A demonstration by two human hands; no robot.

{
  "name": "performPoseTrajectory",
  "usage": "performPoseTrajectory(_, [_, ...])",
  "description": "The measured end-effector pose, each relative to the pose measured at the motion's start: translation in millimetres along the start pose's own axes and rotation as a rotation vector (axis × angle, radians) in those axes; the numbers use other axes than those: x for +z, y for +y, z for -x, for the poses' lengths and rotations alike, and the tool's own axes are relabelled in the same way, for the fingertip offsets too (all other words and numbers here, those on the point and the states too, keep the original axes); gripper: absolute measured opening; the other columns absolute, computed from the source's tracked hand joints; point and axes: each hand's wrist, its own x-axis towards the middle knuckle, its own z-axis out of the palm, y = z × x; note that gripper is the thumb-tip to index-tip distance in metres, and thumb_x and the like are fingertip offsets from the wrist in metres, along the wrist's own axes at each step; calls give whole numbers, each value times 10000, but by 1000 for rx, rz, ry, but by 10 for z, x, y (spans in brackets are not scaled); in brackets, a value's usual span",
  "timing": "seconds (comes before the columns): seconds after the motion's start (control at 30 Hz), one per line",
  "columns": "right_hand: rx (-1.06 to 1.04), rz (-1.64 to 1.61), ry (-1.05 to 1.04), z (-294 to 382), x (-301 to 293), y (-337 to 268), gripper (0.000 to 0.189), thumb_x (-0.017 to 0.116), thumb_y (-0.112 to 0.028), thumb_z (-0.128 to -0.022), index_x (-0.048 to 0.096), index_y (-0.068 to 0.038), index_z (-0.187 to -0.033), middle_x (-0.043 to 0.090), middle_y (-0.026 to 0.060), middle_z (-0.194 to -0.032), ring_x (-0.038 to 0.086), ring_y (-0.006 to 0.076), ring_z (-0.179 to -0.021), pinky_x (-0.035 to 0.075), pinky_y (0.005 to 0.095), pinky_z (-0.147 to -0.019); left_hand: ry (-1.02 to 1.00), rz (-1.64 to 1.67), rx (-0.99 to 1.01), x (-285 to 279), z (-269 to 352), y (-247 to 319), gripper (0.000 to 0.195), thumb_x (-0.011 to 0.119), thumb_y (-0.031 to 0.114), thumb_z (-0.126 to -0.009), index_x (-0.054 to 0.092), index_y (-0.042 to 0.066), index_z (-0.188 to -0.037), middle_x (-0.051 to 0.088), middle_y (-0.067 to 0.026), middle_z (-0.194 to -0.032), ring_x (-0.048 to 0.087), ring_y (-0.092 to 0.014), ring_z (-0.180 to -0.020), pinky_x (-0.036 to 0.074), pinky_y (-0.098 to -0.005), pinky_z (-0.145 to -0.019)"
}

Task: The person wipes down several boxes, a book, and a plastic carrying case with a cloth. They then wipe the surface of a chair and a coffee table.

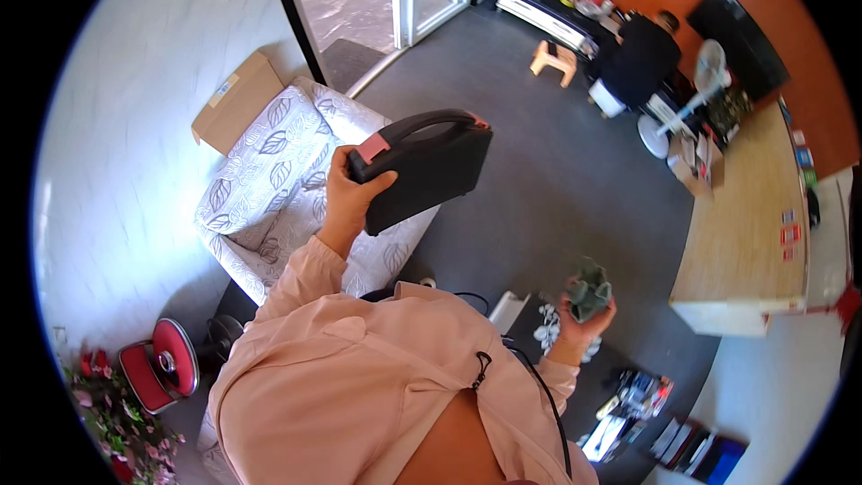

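Note:
My left hand (353, 199) grips one end of a black plastic carrying case (431, 168), its thumb lying across the flat side. The case has a moulded handle and reddish latches, and it looks closed. It is held up in front of the armchair (283, 148) with the leaf-pattern cover. Out to the right, my right hand (584, 327) holds a crumpled grey-green cloth (588, 295) bunched in its fingers. Below that hand is a dark tabletop with a white flower pattern (547, 330), partly hidden by my arm.
A cardboard box (239, 104) leans behind the armchair. Ahead, a person in dark clothes (636, 60) sits near a plastic step stool (555, 62) and a standing fan (687, 98). At right stands a wooden counter (741, 229). A red round-seated chair (175, 357) stands at left.

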Motion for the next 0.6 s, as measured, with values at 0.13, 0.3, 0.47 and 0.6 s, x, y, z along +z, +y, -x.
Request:
performPoseTrajectory(0.13, [-110, 48, -14, -1039, 431, -371, 511, 570, -383, -860, 577, -80, -1271, 605, 146, -1272, 593, 373, -1099, 530, 487, -789, 57, 63, 46, 329, -965, -52, 562, 852, 33, -651, 507, 56, -1094, 580, -28, -936, 568, -120, -856, 486, -258, -787])
performPoseTrajectory(0.3, [-170, 194, 91, -2299, 517, -1113, 480, 560, -337, -874, 584, -73, -1274, 615, 129, -1278, 602, 348, -1128, 541, 468, -795, 168, 84, 18, 906, -1927, -407, 570, 852, 30, -656, 502, 54, -1105, 593, -33, -944, 570, -123, -869, 482, -262, -790])
performPoseTrajectory(0.47, [-193, 530, 165, -4144, 320, -1480, 416, 553, -308, -912, 605, -63, -1243, 647, 109, -1226, 626, 325, -1088, 558, 442, -807, 373, 23, -38, 1238, -2893, -1002, 571, 847, 21, -647, 504, 54, -1102, 585, -27, -932, 556, -116, -844, 478, -264, -767])
performPoseTrajectory(0.6, [-33, 308, 207, -6105, 1284, -957, 375, 559, -308, -946, 614, -73, -1232, 654, 92, -1201, 642, 287, -1030, 561, 426, -840, 577, -195, 4, 1414, -3651, -1092, 552, 852, 59, -644, 507, 48, -1076, 562, -24, -912, 526, -111, -817, 462, -250, -744])
